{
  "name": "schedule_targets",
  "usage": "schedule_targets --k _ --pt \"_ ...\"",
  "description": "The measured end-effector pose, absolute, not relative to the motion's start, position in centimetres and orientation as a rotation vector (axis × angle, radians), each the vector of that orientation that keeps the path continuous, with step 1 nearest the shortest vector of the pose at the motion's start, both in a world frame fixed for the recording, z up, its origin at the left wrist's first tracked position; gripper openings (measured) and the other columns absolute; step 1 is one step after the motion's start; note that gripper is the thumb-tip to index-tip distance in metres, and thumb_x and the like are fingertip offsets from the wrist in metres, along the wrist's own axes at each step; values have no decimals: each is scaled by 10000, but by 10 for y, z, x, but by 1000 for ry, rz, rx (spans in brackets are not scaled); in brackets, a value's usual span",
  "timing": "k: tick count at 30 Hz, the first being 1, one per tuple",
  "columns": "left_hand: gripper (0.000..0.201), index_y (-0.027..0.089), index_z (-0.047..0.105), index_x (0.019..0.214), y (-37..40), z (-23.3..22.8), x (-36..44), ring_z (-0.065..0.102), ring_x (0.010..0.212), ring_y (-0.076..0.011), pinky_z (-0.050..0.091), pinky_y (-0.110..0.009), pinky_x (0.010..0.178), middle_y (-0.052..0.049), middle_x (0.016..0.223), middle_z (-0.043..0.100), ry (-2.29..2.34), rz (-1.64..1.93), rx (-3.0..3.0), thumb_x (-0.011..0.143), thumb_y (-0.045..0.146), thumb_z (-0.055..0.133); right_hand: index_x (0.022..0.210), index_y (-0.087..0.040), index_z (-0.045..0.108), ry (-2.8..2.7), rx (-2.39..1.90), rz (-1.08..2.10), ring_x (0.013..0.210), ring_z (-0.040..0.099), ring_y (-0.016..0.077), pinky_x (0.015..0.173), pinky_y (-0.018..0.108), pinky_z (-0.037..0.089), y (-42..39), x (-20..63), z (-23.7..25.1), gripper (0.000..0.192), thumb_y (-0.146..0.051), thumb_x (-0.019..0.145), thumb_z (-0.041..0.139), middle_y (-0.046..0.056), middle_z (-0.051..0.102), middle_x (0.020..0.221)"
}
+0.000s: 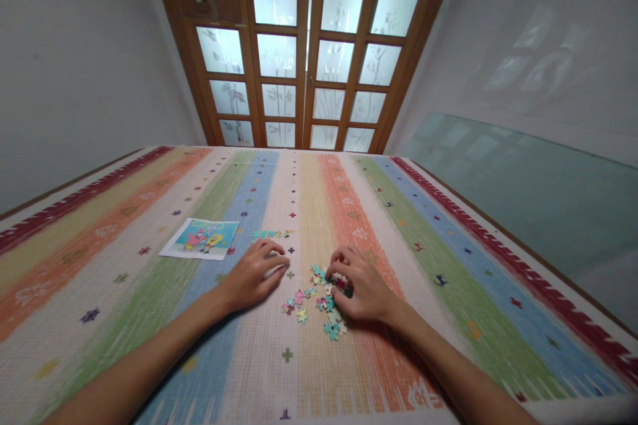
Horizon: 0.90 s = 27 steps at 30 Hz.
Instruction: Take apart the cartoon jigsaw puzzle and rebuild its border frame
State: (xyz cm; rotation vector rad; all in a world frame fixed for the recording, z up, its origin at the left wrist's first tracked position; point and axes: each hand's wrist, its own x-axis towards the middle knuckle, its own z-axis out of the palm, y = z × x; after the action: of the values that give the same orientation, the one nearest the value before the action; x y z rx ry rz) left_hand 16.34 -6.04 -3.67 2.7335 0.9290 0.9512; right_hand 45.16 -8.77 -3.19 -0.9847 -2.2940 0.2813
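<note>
My left hand [256, 273] lies palm down on the striped cloth, fingers curled over what looks like a small pale puzzle piece. My right hand [359, 283] rests on a loose heap of jigsaw pieces [312, 302], its fingertips pinching one or two pieces at the heap's top. A short joined row of turquoise pieces [272, 234] lies just beyond my left hand. A cartoon reference picture [200, 238] lies flat to the left of that row.
The colourful striped cloth [149, 292] covers the whole surface. A wooden double door with frosted glass panes [299, 60] stands beyond the far edge. A glass panel [523, 192] leans along the right wall.
</note>
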Motion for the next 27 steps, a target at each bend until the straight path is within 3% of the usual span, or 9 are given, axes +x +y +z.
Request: schedule_targets --k 4,11,21,27 --pt "210 231 710 1112 -78 -34 181 566 1090 -254 483 -453 985 -87 1103 665 845 807 2642 1011 212 527 827 -188 658 -2348 -988 312 953 535 263 842 428 450 -89 451 -31 90 -159 742 664 84 601 988" --pt "329 250 610 1339 -93 -39 195 514 1300 -290 423 -508 1095 -86 1353 646 735 693 2671 1012 247 573 807 -192 645 -2348 -931 413 940 535 251 840 413 458 -92 448 -29 116 -123 718 672 69 592 967" --pt "189 239 690 1129 -95 -32 195 585 1149 -253 443 -460 1045 -56 1114 727 720 740 2611 1013 229 542 836 -190 631 -2275 -984 470 945 552 233 846 392 454 -90 449 -30 82 -111 813 636 65 611 959" --pt "308 242 590 1304 -94 -33 196 590 1160 -259 463 -466 1030 -76 1183 705 743 733 2587 1012 198 504 939 -199 661 -2306 -996 400 976 551 256 870 424 462 -89 451 -29 202 -111 758 640 78 604 1015"
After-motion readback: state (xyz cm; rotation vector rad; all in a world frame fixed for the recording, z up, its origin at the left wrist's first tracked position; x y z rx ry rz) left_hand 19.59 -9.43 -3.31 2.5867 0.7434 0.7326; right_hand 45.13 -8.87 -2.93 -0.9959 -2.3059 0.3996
